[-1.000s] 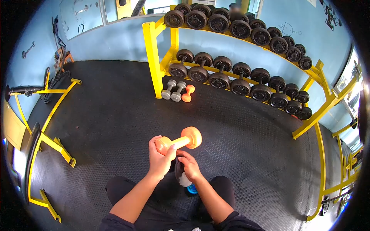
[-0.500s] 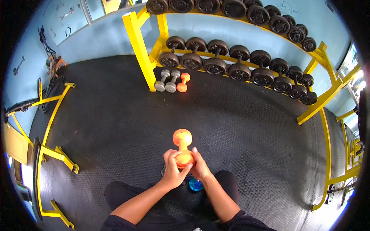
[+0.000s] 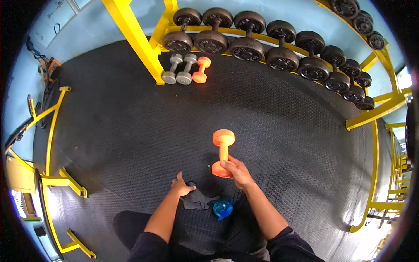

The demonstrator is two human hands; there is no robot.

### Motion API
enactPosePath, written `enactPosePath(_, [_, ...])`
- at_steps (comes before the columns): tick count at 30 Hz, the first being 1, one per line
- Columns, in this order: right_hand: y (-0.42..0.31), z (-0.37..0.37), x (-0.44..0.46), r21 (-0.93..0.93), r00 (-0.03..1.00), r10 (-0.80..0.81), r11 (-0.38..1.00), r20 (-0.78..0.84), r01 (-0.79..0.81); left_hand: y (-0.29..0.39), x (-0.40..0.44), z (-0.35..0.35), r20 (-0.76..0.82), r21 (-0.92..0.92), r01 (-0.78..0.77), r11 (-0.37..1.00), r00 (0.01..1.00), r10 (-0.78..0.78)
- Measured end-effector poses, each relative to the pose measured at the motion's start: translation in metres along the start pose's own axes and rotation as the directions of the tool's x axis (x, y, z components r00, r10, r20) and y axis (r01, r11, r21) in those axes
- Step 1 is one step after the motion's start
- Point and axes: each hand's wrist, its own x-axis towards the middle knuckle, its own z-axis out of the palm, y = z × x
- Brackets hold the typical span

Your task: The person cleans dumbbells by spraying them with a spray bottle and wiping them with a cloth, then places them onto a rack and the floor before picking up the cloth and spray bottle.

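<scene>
An orange dumbbell (image 3: pixel 224 150) points away from me over the floor, with my right hand (image 3: pixel 239 173) closed around the right side of its nearer head. My left hand (image 3: pixel 180 186) is off the dumbbell, empty, its fingers apart. Just beside that hand lies a dark grey cloth (image 3: pixel 196 201), crumpled on the floor between my legs. A blue-topped bottle (image 3: pixel 223 208) stands to the right of the cloth, below my right hand.
Ahead, a yellow rack (image 3: pixel 135 41) carries rows of black dumbbells (image 3: pixel 247 48). By its left foot are two grey dumbbells (image 3: pixel 187 70) and another orange dumbbell (image 3: pixel 201 70). Yellow-framed equipment (image 3: pixel 51 135) stands at the left. Black textured matting (image 3: pixel 131 118) covers the floor.
My left hand has let go of the dumbbell and moved down and left beside the cloth. My right hand has moved the dumbbell up and right. The view has tilted downward.
</scene>
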Motion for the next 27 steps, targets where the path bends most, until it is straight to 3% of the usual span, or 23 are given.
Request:
enactPosePath(1, [-0.003, -0.006, 0.008, -0.011, 1.000, -0.003, 1.000, -0.031, 0.003, 0.006, 0.013, 0.011, 0.127, 0.023, 0.236, 0.971, 0.963, -0.237])
enactPosePath(2, [-0.007, -0.012, 0.020, -0.026, 0.998, -0.010, 1.000, -0.061, 0.008, 0.013, 0.027, 0.023, 0.243, 0.075, 0.449, 0.890, 0.858, -0.453])
enactPosePath(4, [-0.011, -0.027, 0.052, -0.043, 0.995, 0.013, 0.999, -0.099, -0.017, 0.026, 0.052, 0.048, 0.359, 0.137, 0.479, 0.867, 0.791, -0.494])
enactPosePath(6, [-0.015, -0.047, 0.094, -0.158, 0.991, -0.044, 0.987, -0.125, 0.024, 0.030, 0.067, 0.062, 0.300, 0.223, 0.570, 0.790, 0.731, -0.613])
enactPosePath(8, [-0.035, -0.050, 0.139, -0.177, 0.992, -0.055, 0.984, -0.117, 0.033, 0.025, 0.073, 0.063, 0.381, 0.156, 0.591, 0.791, 0.703, -0.600])
enactPosePath(10, [-0.047, -0.052, 0.196, -0.299, 0.969, -0.114, 0.953, -0.218, 0.045, 0.020, 0.076, 0.063, 0.384, 0.181, 0.558, 0.810, 0.718, -0.580])
enactPosePath(14, [-0.079, -0.059, 0.324, -0.663, 0.920, -0.347, 0.735, -0.184, 0.144, 0.011, 0.078, 0.061, 0.449, 0.072, 0.615, 0.785, 0.683, -0.576])
enactPosePath(16, [-0.097, -0.058, 0.379, -0.704, 0.880, -0.454, 0.670, -0.139, 0.235, 0.006, 0.082, 0.069, 0.460, 0.122, 0.513, 0.849, 0.729, -0.507])
enactPosePath(18, [-0.120, -0.059, 0.424, -0.734, 0.871, -0.457, 0.653, -0.183, 0.188, 0.011, 0.083, 0.063, 0.479, 0.162, 0.519, 0.839, 0.702, -0.527])
enactPosePath(21, [-0.144, -0.078, 0.480, -0.816, 0.850, -0.455, 0.575, -0.266, 0.053, 0.019, 0.079, 0.040, 0.509, 0.079, 0.596, 0.799, 0.665, -0.547])
enactPosePath(25, [-0.164, -0.085, 0.503, -0.836, 0.830, -0.441, 0.547, -0.340, -0.052, 0.010, 0.079, 0.055, 0.482, 0.037, 0.578, 0.815, 0.704, -0.521])
enactPosePath(27, [-0.177, -0.082, 0.502, -0.840, 0.870, -0.390, 0.540, -0.301, -0.048, 0.007, 0.078, 0.063, 0.456, 0.030, 0.565, 0.824, 0.726, -0.514])
